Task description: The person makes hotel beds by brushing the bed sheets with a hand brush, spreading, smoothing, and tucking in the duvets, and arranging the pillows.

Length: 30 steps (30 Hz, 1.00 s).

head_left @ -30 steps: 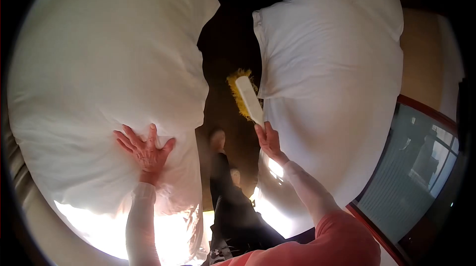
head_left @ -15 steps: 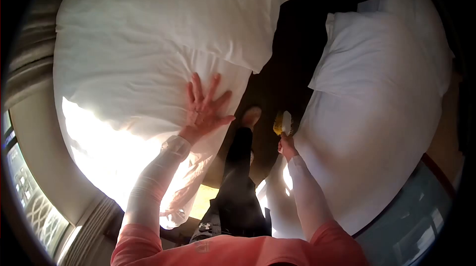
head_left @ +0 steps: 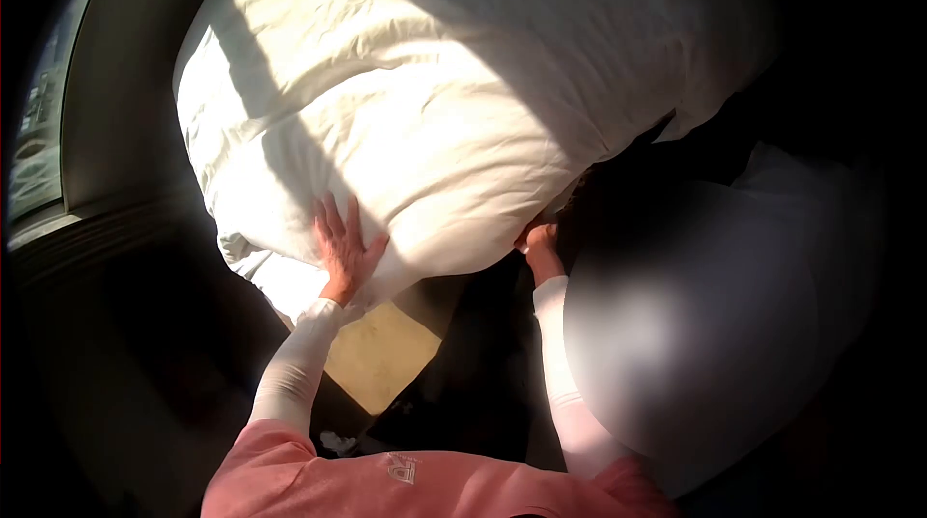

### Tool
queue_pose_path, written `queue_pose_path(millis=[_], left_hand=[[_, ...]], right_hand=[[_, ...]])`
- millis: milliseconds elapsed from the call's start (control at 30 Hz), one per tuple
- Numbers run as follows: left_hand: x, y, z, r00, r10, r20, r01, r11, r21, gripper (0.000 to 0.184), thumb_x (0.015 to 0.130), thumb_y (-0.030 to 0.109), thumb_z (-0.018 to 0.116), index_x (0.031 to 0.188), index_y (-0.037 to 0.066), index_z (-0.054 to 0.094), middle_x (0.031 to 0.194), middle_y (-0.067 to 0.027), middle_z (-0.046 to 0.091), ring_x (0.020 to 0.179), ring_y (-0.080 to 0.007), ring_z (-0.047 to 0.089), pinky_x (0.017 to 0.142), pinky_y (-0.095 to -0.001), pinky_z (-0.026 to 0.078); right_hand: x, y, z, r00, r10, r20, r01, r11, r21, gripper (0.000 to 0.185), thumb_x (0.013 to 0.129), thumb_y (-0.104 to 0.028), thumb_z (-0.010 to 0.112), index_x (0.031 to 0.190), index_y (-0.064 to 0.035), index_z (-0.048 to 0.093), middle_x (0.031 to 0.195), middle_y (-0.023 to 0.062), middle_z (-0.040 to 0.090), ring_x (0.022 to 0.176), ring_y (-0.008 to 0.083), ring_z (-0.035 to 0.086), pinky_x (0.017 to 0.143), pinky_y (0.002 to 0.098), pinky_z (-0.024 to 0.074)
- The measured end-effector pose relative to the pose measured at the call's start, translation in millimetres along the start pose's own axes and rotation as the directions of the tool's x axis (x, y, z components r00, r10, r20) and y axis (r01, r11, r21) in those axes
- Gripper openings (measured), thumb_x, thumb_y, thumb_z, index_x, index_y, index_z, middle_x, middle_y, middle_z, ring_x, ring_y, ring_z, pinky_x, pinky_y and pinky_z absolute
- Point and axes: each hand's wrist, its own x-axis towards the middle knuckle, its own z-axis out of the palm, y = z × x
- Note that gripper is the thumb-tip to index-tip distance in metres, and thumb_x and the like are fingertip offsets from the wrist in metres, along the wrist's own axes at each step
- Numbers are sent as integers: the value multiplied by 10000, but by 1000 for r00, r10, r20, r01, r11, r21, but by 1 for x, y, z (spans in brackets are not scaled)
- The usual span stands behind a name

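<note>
A white-covered bed (head_left: 435, 122) fills the upper middle, partly in bright sunlight. My left hand (head_left: 346, 252) lies flat on its near end with the fingers spread. At the bed's right edge is my right hand (head_left: 541, 243), its fingers curled and partly in shadow. The brush does not show in this frame, and what the right hand holds is hidden.
Another white-covered bed (head_left: 715, 315) stands on the right, blurred and partly dark. A window (head_left: 48, 112) is at the far left. A sunlit patch of floor (head_left: 381, 354) lies below the left bed, and a small white item (head_left: 338, 442) is beneath it.
The view has turned toward the left bed's near end. My left hand has moved to that end. My right hand has come to the bed's edge, and the yellow-and-white brush has gone out of sight.
</note>
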Motion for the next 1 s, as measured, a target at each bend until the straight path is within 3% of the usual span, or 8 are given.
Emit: queue_pose_path(millis=[133,267,467,567,633,667,733,1000], left_hand=[[-28,-33,18,990,31,140,-19,997,-80,710,788,561,537,1342,141,394,1469,-256,68,1305,-545,40,1026,-631,124],[-23,-45,27,996,83,6,-80,973,-215,747,756,569,583,1365,185,383,1475,-251,58,1309,-542,39,1013,-632,130],[-88,-77,-64,960,101,-263,-255,704,-662,603,696,164,706,1263,145,501,1373,-198,364,1288,-417,294,1014,-512,288],[-196,-129,-80,809,-528,-259,158,620,-769,553,733,115,685,1224,57,437,1269,-181,411,1142,-340,414,950,-418,350],[-248,-168,-46,283,-880,382,740,-53,-671,589,784,173,681,1248,11,357,1276,-175,384,1074,-308,453,927,-361,372],[-259,-191,-33,64,-616,785,650,-571,-501,664,795,275,688,1281,2,326,1286,-167,383,1064,-282,456,907,-363,388],[-275,-196,-35,462,-480,746,468,-583,-664,705,805,113,657,1366,4,244,1215,-121,429,938,-204,486,731,-285,461],[-246,-208,-51,786,-320,529,418,-354,-836,617,704,-154,510,1304,-81,389,1272,-172,484,1120,-220,495,885,-235,402]], right_hand=[[-76,209,11,607,674,421,-731,681,-35,226,844,-182,605,699,-96,453,544,0,423,395,77,378,341,158,303],[-159,255,30,870,472,144,-492,850,186,243,853,-216,623,713,-117,451,577,3,456,450,104,447,420,242,381],[-164,240,91,907,92,410,-328,765,554,149,903,-214,503,866,-73,477,1059,125,564,993,295,532,860,400,476],[-170,249,122,927,3,376,-232,792,565,189,930,-256,438,860,-98,516,1003,82,592,979,265,548,907,448,434],[-194,250,143,949,-47,311,-153,796,585,221,927,-268,439,985,-90,557,997,35,595,982,232,544,911,441,422],[-213,251,152,942,-79,326,-119,831,543,290,932,-298,422,1051,-70,557,1005,31,598,1001,243,545,924,431,409],[-245,271,148,647,-555,523,696,710,-107,454,753,4,645,1184,-12,502,1117,75,575,1010,183,560,847,306,473],[-305,271,174,363,-800,478,926,253,-281,497,661,28,675,1137,-21,540,971,38,617,878,110,569,763,240,465]])
